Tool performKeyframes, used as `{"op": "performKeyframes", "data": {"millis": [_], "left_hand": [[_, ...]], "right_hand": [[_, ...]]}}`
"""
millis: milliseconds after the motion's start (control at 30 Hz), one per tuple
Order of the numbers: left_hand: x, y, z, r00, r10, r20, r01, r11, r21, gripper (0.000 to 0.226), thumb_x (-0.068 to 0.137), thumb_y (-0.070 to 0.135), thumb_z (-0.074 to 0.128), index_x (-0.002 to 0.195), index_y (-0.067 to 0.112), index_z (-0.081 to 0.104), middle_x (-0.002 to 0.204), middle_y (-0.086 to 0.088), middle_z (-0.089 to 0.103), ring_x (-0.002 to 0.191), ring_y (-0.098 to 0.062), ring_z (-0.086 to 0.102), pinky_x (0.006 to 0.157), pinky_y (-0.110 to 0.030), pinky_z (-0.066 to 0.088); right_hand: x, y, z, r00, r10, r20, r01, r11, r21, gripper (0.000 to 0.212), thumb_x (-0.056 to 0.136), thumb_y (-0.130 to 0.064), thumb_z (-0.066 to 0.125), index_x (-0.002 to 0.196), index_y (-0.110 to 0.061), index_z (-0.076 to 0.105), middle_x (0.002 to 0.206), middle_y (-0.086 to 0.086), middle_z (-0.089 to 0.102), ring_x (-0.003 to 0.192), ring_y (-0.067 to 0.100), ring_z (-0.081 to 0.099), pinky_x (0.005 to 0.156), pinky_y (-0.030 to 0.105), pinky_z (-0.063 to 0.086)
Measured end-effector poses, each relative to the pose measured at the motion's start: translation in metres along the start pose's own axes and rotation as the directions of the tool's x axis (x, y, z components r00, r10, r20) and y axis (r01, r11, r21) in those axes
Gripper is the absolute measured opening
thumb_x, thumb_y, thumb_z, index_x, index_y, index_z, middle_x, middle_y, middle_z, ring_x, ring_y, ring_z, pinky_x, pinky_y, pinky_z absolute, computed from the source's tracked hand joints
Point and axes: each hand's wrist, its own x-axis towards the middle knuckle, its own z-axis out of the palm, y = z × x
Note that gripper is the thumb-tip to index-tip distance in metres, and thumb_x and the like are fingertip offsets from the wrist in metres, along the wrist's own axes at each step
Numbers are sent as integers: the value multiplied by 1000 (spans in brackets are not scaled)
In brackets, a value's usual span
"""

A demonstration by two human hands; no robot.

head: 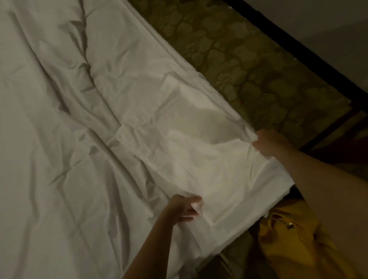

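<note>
Left grip, right grip — holding sheet.

Both hands are bare, the left hand at the near middle and the right hand farther off to the right. The light is dim and the fingers are too blurred to show detail. Behind each is an uncovered forearm. The left forearm looks slim, while the right forearm, close to the camera, looks broad and fills the near right corner. Below it the person wears a mustard-yellow garment of plain creased cloth with a stitched seam. It carries one small round silver-coloured snap. What kind of garment it is cannot be told.
</note>
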Motion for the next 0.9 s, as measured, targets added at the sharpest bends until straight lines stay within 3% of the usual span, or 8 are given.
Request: {"op": "performKeyframes", "data": {"millis": [200, 300, 367, 433, 500, 633, 800, 900], "left_hand": [[20, 41, -37, 891, 159, -425, -274, 935, -225, 76, 54, 67, 80, 104, 13, 63, 97, -8, 68, 89, -25, 66, 78, -37, 58], [44, 49, -50, 883, 176, -435, -324, 899, -295, 86, 50, 71, 74, 113, 14, 62, 99, -5, 68, 86, -25, 65, 77, -37, 55], [49, 52, -49, 846, 261, -465, -378, 908, -179, 97, 52, 78, 69, 119, 9, 58, 108, -12, 68, 98, -31, 66, 92, -50, 51], [41, 62, -48, 767, 464, -443, -511, 859, 16, 79, 77, 63, 66, 114, -6, 54, 106, -27, 63, 99, -40, 63, 92, -56, 48], [26, 81, -46, 702, 558, -443, -573, 811, 112, 51, 94, 36, 58, 114, -10, 50, 104, -27, 63, 98, -37, 62, 88, -46, 50], [7, 98, -57, 553, 671, -494, -725, 680, 113, 65, 88, 39, 55, 139, 2, 39, 132, -7, 55, 118, -17, 53, 102, -29, 42], [15, 49, -48, 918, 217, -332, -307, 919, -249, 65, 66, 60, 77, 118, 25, 65, 133, -3, 56, 109, -25, 62, 85, -44, 56], [6, 38, -35, 931, 238, -278, -328, 878, -348, 39, 81, 42, 73, 115, 24, 63, 122, 4, 55, 98, -16, 61, 83, -32, 55]], "right_hand": [[17, -41, -3, 996, -84, 22, 76, 966, 245, 81, 87, -50, 61, 149, -9, 28, 152, 17, 32, 137, 35, 34, 109, 39, 30], [35, -64, 6, 999, -10, 30, -2, 922, 386, 94, 82, -62, 59, 151, -10, 22, 154, 15, 26, 139, 34, 30, 111, 41, 29], [47, -72, 12, 1000, 10, 14, -15, 921, 389, 100, 77, -67, 61, 151, -11, 23, 152, 15, 30, 137, 35, 34, 110, 44, 33], [53, -77, 12, 1000, 1, -18, 6, 927, 376, 97, 77, -63, 65, 148, -9, 29, 149, 16, 36, 134, 34, 39, 108, 42, 37], [53, -79, 8, 994, -53, -95, 85, 921, 380, 82, 81, -54, 66, 142, -7, 38, 142, 16, 44, 128, 33, 45, 101, 36, 39], [37, -78, 8, 941, -114, -318, 230, 905, 357, 63, 87, -49, 62, 130, -4, 51, 128, 20, 55, 118, 35, 52, 92, 38, 43], [27, -71, 26, 982, 21, -188, 31, 962, 270, 71, 91, -53, 53, 143, -6, 38, 144, 21, 42, 132, 36, 40, 105, 39, 34], [29, -69, 15, 998, 58, -17, -47, 925, 376, 84, 85, -55, 62, 147, -8, 32, 151, 17, 34, 136, 35, 36, 110, 41, 32]]}}
